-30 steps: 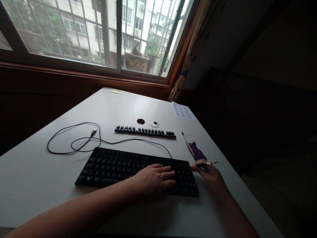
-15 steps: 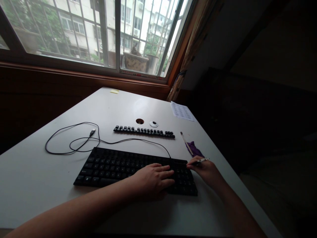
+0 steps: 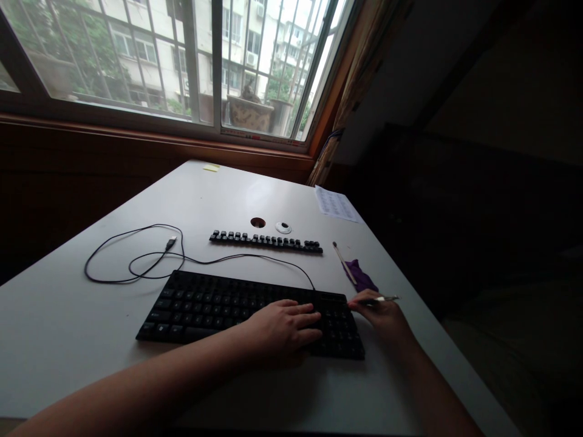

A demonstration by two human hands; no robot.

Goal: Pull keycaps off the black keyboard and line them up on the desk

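Note:
A black keyboard lies on the white table, its top rows without visible keycaps. My left hand rests flat on its right-middle part, fingers stretched out and apart. At the keyboard's upper right corner, my right hand pinches a thin, silvery pen-like tool; its exact kind is too small to tell. The tool's working end is hidden by the fingers. Behind the keyboard, loose black keycaps stand lined up in rows. A thin stick-like brush lies across a purple cloth beyond my right hand.
The keyboard's cable loops over the left of the table, ending in a USB plug. Behind the keycaps are a round table hole and a white ring-shaped cover. A printed sheet lies at the far right edge.
My right hand has shifted slightly right and its tool now tilts out further to the right. My left hand stays in place on the keyboard.

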